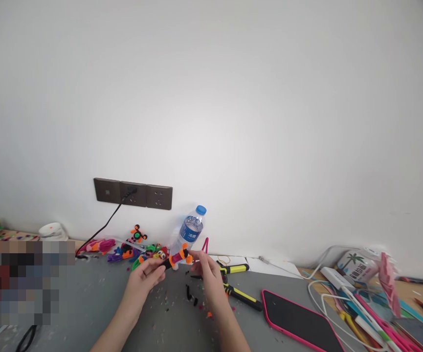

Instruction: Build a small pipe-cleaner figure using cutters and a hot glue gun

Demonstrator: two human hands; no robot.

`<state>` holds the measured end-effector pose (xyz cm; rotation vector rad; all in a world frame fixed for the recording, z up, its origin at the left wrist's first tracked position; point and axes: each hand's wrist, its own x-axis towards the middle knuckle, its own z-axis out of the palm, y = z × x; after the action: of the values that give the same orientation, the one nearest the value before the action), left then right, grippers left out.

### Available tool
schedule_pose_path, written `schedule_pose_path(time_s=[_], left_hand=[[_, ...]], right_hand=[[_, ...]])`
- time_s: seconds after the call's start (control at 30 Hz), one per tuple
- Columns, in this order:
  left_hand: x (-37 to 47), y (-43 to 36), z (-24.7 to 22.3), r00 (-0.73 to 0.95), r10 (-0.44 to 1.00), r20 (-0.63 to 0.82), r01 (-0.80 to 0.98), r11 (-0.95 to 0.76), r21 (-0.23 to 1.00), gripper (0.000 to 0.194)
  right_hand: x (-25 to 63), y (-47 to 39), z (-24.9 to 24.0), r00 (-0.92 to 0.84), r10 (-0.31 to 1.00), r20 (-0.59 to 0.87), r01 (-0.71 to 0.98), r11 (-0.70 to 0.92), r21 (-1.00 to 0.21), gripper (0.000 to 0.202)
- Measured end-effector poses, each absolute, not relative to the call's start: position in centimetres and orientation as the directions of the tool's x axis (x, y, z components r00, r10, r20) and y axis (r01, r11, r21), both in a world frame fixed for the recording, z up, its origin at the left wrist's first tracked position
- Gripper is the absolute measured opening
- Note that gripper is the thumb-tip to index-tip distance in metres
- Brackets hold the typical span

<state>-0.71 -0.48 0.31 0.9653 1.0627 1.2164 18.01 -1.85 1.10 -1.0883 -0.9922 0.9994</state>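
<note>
A small fuzzy figure (177, 257) in orange, magenta and black is held above the grey table mat (174, 313). Its black end is pinched between the thumb and fingers of my left hand (145, 276). Close to the orange end, on the right, is my right hand (207, 271), its fingers bent together; a magenta fuzzy stem (206, 244) sticks up behind them. Whether those fingers grip the stem or the figure is too small to tell. Black and orange scraps lie on the mat between the hands.
A water bottle (191, 230) leans against the wall behind the hands. Yellow-and-black pliers (244, 296) and a pink-edged phone (299, 320) lie to the right. Colourful fuzzy pieces (126, 253) are at the back left. Cables and tools (365, 313) clutter the far right.
</note>
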Motion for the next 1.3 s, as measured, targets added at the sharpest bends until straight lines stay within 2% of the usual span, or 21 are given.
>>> schedule_pose_path(time_s=[0.13, 0.27, 0.4, 0.5, 0.6, 0.7, 0.83, 0.97, 1.13, 1.3], left_hand=[[-0.6, -0.4, 0.6, 0.049, 0.958, -0.284, -0.468, 0.273, 0.840, 0.028], [-0.4, -0.4, 0.8, 0.093, 0.933, -0.346, -0.573, 0.335, 0.748, 0.023], [-0.1, -0.9, 1.1, 0.185, 0.921, -0.342, -0.589, 0.382, 0.712, 0.020], [0.2, -1.2, 1.3, 0.209, 0.921, -0.328, -0.582, 0.387, 0.715, 0.021], [0.4, -1.4, 1.3, 0.193, 0.923, -0.333, -0.583, 0.381, 0.717, 0.024], [0.4, -1.5, 1.1, 0.249, 0.914, -0.321, -0.555, 0.407, 0.726, 0.025], [0.4, -1.5, 1.2, 0.280, 0.908, -0.312, -0.548, 0.418, 0.725, 0.026], [0.2, -1.3, 1.5, 0.227, 0.926, -0.301, -0.591, 0.376, 0.714, 0.022], [-0.1, -0.9, 1.5, 0.156, 0.941, -0.301, -0.659, 0.326, 0.677, 0.003], [-0.4, -0.7, 1.4, 0.110, 0.945, -0.308, -0.728, 0.288, 0.622, 0.016]], right_hand=[[18.0, -1.5, 0.8, 0.257, 0.955, 0.147, -0.154, 0.191, -0.969, 0.051], [17.7, -1.7, 0.5, 0.189, 0.966, 0.177, -0.079, 0.195, -0.978, 0.043], [17.0, -1.9, 0.2, 0.044, 0.979, 0.201, -0.005, 0.201, -0.980, 0.036], [16.6, -2.0, 0.2, -0.041, 0.977, 0.208, -0.027, 0.207, -0.978, 0.035], [16.2, -2.1, 0.4, -0.082, 0.977, 0.198, -0.059, 0.194, -0.979, 0.030], [15.9, -2.2, 0.6, -0.104, 0.978, 0.180, -0.094, 0.171, -0.981, 0.023], [15.8, -2.4, 0.9, -0.099, 0.973, 0.210, -0.148, 0.195, -0.970, 0.025], [16.2, -2.3, 1.1, -0.032, 0.976, 0.213, -0.116, 0.208, -0.971, 0.029], [16.8, -1.8, 0.7, 0.170, 0.964, 0.205, -0.140, 0.229, -0.963, 0.037], [17.5, -1.7, 0.5, 0.379, 0.916, 0.133, -0.256, 0.242, -0.936, 0.048]])
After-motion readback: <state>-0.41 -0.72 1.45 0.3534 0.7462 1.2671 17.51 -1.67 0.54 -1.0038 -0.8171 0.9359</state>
